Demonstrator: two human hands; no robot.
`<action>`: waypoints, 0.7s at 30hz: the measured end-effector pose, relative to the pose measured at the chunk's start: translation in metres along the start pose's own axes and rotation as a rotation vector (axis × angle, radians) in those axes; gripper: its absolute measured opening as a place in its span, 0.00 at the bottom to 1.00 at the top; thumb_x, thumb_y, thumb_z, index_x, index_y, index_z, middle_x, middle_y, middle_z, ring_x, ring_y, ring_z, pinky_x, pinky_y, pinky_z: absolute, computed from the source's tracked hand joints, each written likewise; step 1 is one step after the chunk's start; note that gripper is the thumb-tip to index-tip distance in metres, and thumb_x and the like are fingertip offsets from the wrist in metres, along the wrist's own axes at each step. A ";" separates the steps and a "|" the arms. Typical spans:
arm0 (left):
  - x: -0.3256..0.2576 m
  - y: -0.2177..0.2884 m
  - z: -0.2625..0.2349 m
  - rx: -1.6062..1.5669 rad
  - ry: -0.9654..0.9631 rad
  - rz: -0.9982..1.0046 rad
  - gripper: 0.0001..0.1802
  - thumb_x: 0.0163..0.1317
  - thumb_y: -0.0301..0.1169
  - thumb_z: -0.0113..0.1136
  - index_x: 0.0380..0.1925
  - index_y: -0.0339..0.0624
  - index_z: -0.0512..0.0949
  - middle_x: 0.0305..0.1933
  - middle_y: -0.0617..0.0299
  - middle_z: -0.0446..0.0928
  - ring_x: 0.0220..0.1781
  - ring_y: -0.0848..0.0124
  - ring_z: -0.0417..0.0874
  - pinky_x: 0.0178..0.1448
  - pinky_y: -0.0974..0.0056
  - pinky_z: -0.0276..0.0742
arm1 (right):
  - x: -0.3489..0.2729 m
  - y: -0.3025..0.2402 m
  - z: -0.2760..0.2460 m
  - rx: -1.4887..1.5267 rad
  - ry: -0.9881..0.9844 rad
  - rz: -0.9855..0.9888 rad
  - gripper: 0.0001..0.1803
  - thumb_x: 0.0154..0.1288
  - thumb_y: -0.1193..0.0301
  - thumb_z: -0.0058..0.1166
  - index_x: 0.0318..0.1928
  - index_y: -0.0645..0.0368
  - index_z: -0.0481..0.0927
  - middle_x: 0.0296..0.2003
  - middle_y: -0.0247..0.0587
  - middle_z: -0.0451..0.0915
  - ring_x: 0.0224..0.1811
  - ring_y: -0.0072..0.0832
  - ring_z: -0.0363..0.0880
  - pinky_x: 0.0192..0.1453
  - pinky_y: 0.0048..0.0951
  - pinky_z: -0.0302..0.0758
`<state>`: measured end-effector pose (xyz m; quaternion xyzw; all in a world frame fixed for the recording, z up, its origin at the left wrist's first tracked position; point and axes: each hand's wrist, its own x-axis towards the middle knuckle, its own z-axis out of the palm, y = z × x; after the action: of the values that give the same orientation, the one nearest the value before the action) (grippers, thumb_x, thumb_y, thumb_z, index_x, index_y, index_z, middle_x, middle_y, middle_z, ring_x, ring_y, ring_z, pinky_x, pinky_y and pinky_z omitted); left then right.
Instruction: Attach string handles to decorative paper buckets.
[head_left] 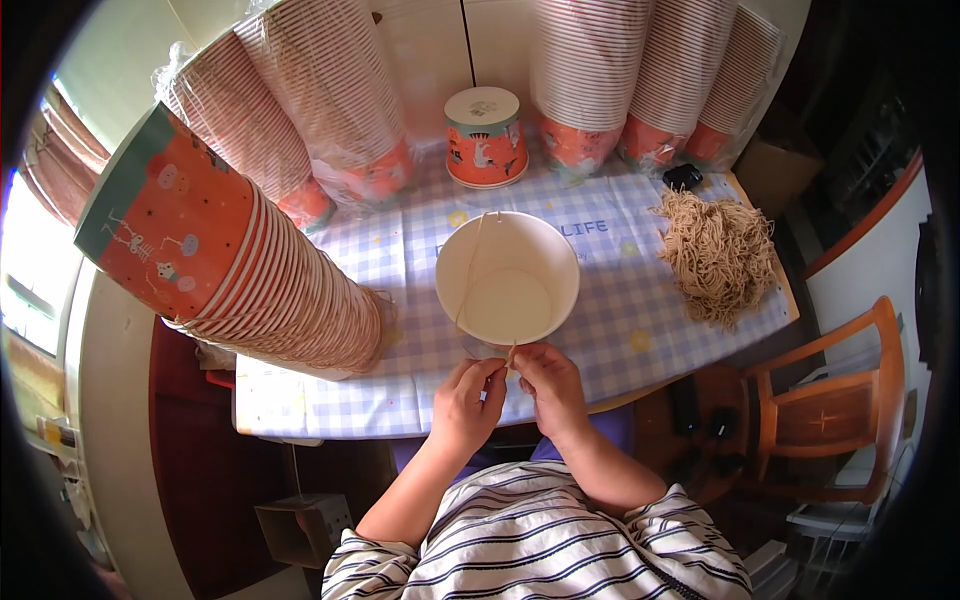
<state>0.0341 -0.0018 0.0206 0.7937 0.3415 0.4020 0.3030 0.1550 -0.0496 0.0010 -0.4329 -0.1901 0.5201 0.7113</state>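
Observation:
A paper bucket (510, 300) with a white inside stands on the table in front of me, its mouth facing up. A thin tan cord (474, 262) is attached at its far rim and runs across the opening to the near rim. Just at that near rim, my left hand (467, 398) and my right hand (548, 383) meet with fingertips pinched together. Both hold the cord, whose short end sticks up between them. The exact grip is partly hidden by the fingers.
At the left leans a tall stack of orange buckets (270, 270) with cords hanging along it. Plastic-wrapped bucket stacks (320, 90) (590, 80) line the back. An upside-down orange bucket (486, 140) stands between them. A pile of tan cords (718, 255) lies right, near a small black object (683, 177). A wooden chair (825, 405) stands beyond.

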 end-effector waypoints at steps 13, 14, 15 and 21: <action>-0.002 -0.003 0.004 0.175 0.065 0.235 0.13 0.47 0.18 0.61 0.35 0.38 0.77 0.32 0.55 0.76 0.32 0.58 0.78 0.37 0.59 0.75 | -0.002 0.004 0.005 -0.099 0.055 -0.041 0.06 0.62 0.77 0.57 0.39 0.66 0.79 0.32 0.33 0.80 0.34 0.14 0.75 0.40 0.16 0.72; -0.002 -0.003 0.004 0.175 0.065 0.235 0.13 0.47 0.18 0.61 0.35 0.38 0.77 0.32 0.55 0.76 0.32 0.58 0.78 0.37 0.59 0.75 | -0.002 0.003 0.007 -0.100 0.055 -0.041 0.06 0.62 0.77 0.57 0.39 0.66 0.79 0.32 0.33 0.80 0.34 0.14 0.75 0.40 0.16 0.72; -0.002 -0.002 0.004 0.173 0.070 0.246 0.13 0.46 0.18 0.61 0.35 0.38 0.77 0.32 0.55 0.76 0.32 0.58 0.78 0.37 0.59 0.74 | -0.002 0.002 0.009 -0.055 0.075 -0.034 0.06 0.62 0.76 0.58 0.39 0.65 0.79 0.31 0.31 0.79 0.32 0.13 0.73 0.38 0.15 0.70; 0.002 0.000 0.003 0.183 0.068 0.287 0.14 0.45 0.19 0.62 0.35 0.38 0.77 0.31 0.56 0.75 0.32 0.58 0.77 0.37 0.59 0.73 | -0.001 -0.001 0.017 0.056 0.148 0.018 0.06 0.62 0.73 0.59 0.36 0.64 0.80 0.27 0.28 0.77 0.26 0.09 0.65 0.29 0.15 0.62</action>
<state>0.0376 -0.0008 0.0201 0.8446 0.2699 0.4350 0.1570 0.1427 -0.0440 0.0109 -0.4518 -0.1183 0.4981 0.7306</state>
